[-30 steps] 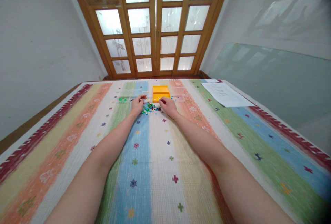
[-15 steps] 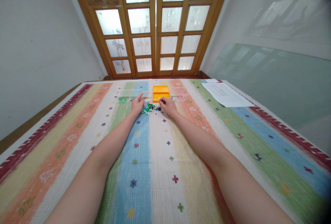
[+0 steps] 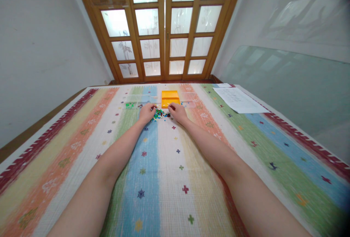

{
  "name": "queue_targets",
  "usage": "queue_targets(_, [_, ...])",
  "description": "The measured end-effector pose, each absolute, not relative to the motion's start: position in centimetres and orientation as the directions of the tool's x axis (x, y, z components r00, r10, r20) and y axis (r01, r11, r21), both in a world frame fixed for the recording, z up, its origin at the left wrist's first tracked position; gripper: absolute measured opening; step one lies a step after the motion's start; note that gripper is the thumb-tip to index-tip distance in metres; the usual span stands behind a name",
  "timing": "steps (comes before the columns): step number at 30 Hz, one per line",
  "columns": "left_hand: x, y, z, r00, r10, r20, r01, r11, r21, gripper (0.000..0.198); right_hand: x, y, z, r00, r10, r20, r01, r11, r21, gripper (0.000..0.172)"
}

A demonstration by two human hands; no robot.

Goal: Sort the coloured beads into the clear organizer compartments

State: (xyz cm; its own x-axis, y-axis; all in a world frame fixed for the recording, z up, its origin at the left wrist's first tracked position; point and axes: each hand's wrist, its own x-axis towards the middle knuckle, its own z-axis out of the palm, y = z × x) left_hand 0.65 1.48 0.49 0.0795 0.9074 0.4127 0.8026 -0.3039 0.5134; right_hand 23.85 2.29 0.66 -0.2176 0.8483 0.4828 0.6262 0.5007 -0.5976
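Note:
A small pile of mixed coloured pieces (image 3: 159, 114) lies on the cloth between my two hands. My left hand (image 3: 148, 112) is at the pile's left edge, fingers drawn together; anything between them is too small to make out. On the other side my right hand (image 3: 177, 112) is pinched in front of the open yellow box (image 3: 170, 94), and what it holds cannot be seen. Behind my left hand is a clear tray (image 3: 138, 97) with green pieces (image 3: 129, 105) and dark ones. Another clear tray (image 3: 188, 96) with a few blue pieces stands right of the yellow box.
A striped, patterned cloth (image 3: 169, 164) covers the table. Printed white sheets (image 3: 237, 99) lie at the back right. Beyond the far edge are wooden doors with glass panes (image 3: 179, 22), with walls on both sides.
My left hand has lowered slightly and moved toward the pile, and its spread fingers have drawn together. My right hand has hardly moved.

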Motion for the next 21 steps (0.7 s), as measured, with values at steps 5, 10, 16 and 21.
queue_targets(5, [0.62, 1.31, 0.49, 0.142, 0.934, 0.328, 0.878, -0.272, 0.394, 0.03, 23.82, 2.35, 0.6, -0.219, 0.853, 0.473, 0.632, 0.494, -0.597, 0.016])
queue_targets(10, [0.66, 1.35, 0.54, 0.141, 0.948, 0.285, 0.884, -0.251, 0.395, 0.033, 23.86, 2.42, 0.49, -0.222, 0.851, 0.477, 0.63, 0.498, -0.596, 0.017])
queue_targets(16, [0.82, 1.18, 0.69, 0.123, 0.956, 0.267, 0.879, -0.23, 0.417, 0.027, 23.82, 2.34, 0.59, -0.222, 0.853, 0.473, 0.637, 0.494, -0.592, 0.017])
queue_targets(21, [0.83, 1.28, 0.48, 0.098, 0.948, 0.302, 0.885, -0.221, 0.409, 0.025, 23.84, 2.25, 0.68, -0.224, 0.857, 0.464, 0.624, 0.492, -0.607, 0.017])
